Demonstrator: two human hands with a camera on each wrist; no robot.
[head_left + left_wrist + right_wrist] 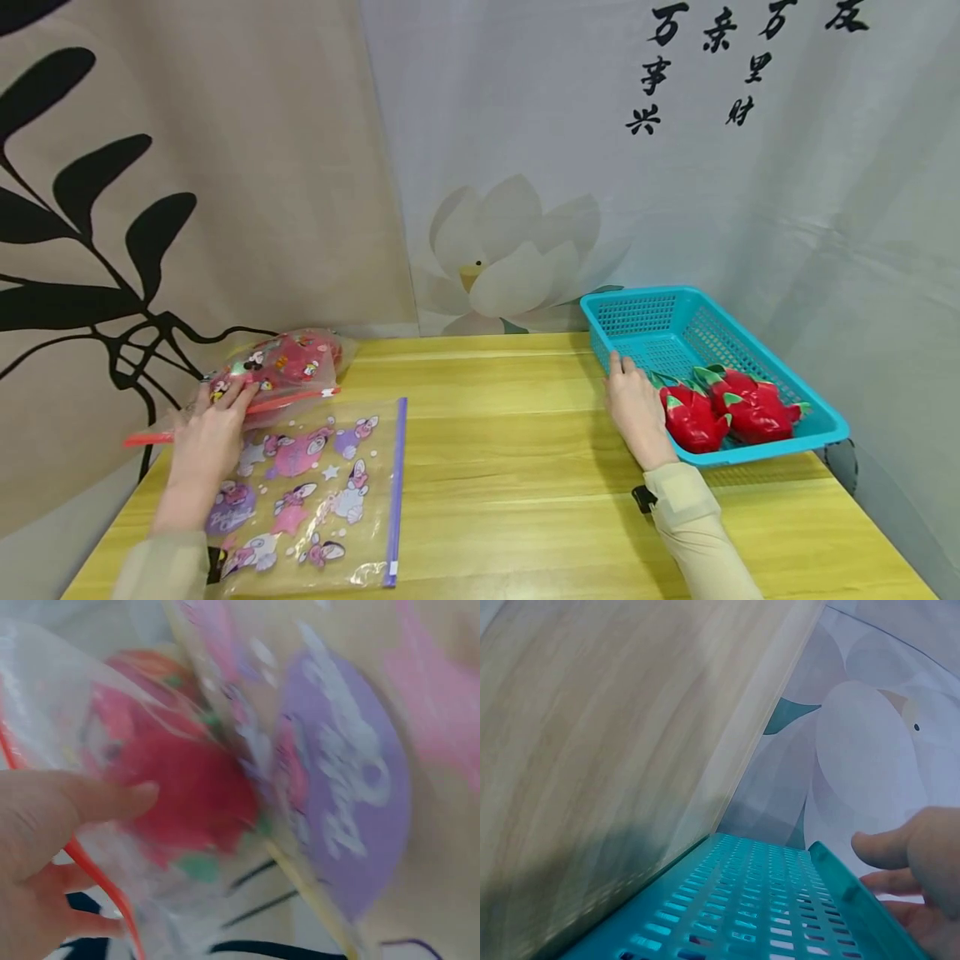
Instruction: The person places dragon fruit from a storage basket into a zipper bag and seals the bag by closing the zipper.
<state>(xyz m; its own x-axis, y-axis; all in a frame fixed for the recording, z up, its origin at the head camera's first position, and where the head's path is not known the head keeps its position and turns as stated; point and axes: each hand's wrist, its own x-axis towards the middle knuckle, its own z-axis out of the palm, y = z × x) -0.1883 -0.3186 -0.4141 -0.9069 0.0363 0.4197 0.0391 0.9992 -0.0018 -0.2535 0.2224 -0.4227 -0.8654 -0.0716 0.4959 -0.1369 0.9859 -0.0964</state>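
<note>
Dragon fruits (693,422), glossy red and green-tipped, lie in the turquoise plastic basket (757,343) just right of the nearer, ungripping right hand (636,412), while the left hand (207,437) rests outstretched fingers on a filled, clear, red-zipped bag (294,373).

Two hands (206,446) (637,408) seen now, two zip bags (307,500) (303,358) counted, one blue basket (757,358) spotted, at least two red fruits (693,423) (761,417) shown inside.

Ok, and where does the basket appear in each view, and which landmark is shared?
Head: basket at right.
Left wrist: not visible.
Right wrist: its wall, bottom middle.
Landmark for head and right wrist: flower print, central in head, upper right in right wrist.
</note>
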